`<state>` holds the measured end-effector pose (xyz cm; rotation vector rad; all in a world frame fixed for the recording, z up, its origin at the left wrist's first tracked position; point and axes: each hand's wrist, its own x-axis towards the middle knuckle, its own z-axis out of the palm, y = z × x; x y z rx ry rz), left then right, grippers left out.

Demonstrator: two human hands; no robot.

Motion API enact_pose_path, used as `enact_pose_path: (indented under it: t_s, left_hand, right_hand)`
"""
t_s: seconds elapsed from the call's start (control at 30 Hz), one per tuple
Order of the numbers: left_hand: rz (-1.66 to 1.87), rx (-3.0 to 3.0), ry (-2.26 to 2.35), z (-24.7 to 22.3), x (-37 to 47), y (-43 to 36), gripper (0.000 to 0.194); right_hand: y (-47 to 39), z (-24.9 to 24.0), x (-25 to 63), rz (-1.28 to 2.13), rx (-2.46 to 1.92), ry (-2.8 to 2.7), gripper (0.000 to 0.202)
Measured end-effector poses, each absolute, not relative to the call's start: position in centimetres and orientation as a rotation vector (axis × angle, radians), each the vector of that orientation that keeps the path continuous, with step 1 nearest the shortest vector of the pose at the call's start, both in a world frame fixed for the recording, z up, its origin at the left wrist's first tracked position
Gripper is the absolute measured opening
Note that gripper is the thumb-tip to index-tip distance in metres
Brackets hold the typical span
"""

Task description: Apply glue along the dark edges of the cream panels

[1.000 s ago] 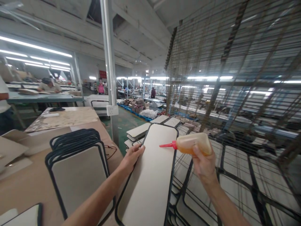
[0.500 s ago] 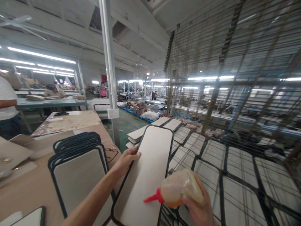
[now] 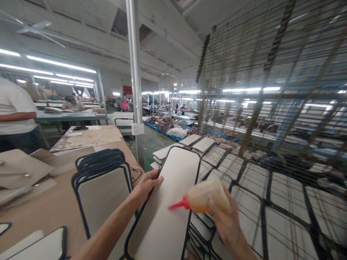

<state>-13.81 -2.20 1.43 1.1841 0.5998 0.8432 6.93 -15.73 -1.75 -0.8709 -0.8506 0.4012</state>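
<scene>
Since the earlier frame, the glue bottle (image 3: 207, 198) rose slightly toward frame centre, gripped in the closed right hand (image 3: 227, 225) (red nozzle pointing left). Left hand (image 3: 145, 186) pinched the panel's (image 3: 168, 206) left edge, lower centre.

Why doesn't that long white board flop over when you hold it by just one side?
The white board probably is stiff: the left hand grips only one edge, yet it stays flat and straight. It looks thin, so likely light for its size. The dark trim around its rim may give the fingers some grip.
</scene>
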Motion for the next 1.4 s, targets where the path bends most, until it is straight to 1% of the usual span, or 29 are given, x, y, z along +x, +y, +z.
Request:
enact_pose_path:
  t_s: [0.1,0.2,0.3,0.37,0.43,0.53,0.6,0.7,0.77,0.87,1.0,1.07,1.17,1.23,1.3,1.4]
  left_hand:
    - [0.857,1.199,0.599,1.4,-15.0,-1.9,0.038]
    - [0.798,1.209,0.536,1.8,-15.6,-2.5,0.042]
    - [0.77,1.198,0.495,2.0,-15.9,-3.0,0.045]
    - [0.788,1.169,0.522,1.8,-16.3,-2.7,0.044]
    - [0.825,1.138,0.566,1.4,-16.8,-2.2,0.042]
    - [0.871,1.129,0.601,1.1,-17.5,-1.4,0.042]
    - [0.865,1.136,0.606,1.2,-17.8,-1.4,0.044]
    - [0.818,1.137,0.588,1.6,-17.9,-2.0,0.045]
    - [0.805,1.128,0.569,1.7,-17.9,-2.3,0.045]
    - [0.827,1.097,0.593,1.4,-18.0,-2.0,0.046]
    - [0.865,1.084,0.645,0.9,-18.4,-1.2,0.045]
    - [0.852,1.096,0.641,0.8,-18.4,-1.2,0.045]
    - [0.8,1.108,0.606,0.9,-18.0,-1.6,0.044]
    - [0.785,1.11,0.573,1.0,-17.7,-1.9,0.043]
    - [0.792,1.1,0.561,0.9,-17.6,-1.9,0.043]
    - [0.813,1.08,0.588,0.5,-17.7,-1.4,0.043]
  right_hand:
    - [-16.5,-1.9,6.4,0.456,-0.879,-0.858,0.056]
    - [-14.3,0.9,7.9,0.312,-0.775,-0.684,0.054]
    - [-12.3,2.7,8.7,0.276,-0.747,-0.657,0.053]
    - [-12.6,1.8,8.1,0.317,-0.778,-0.691,0.051]
    - [-13.9,-0.3,6.7,0.415,-0.824,-0.746,0.05]
    - [-15.7,-2.4,5.3,0.586,-0.866,-0.824,0.055]
    - [-15.5,-1.8,5.4,0.547,-0.832,-0.78,0.056]
    - [-13.6,1.1,6.9,0.373,-0.738,-0.646,0.052]
    - [-12.8,2.3,7.7,0.34,-0.714,-0.618,0.051]
    - [-13.9,0.9,7.1,0.424,-0.744,-0.64,0.051]
    - [-17.2,-2.7,5.0,0.687,-0.84,-0.763,0.056]
    - [-17.1,-2.3,4.8,0.663,-0.828,-0.753,0.056]
    - [-14.8,0.4,5.9,0.453,-0.74,-0.632,0.044]
    - [-13.4,1.6,6.5,0.392,-0.721,-0.611,0.046]
    - [-13.4,1.2,6.3,0.399,-0.734,-0.617,0.05]
    - [-15.1,-1.3,4.9,0.516,-0.828,-0.719,0.053]
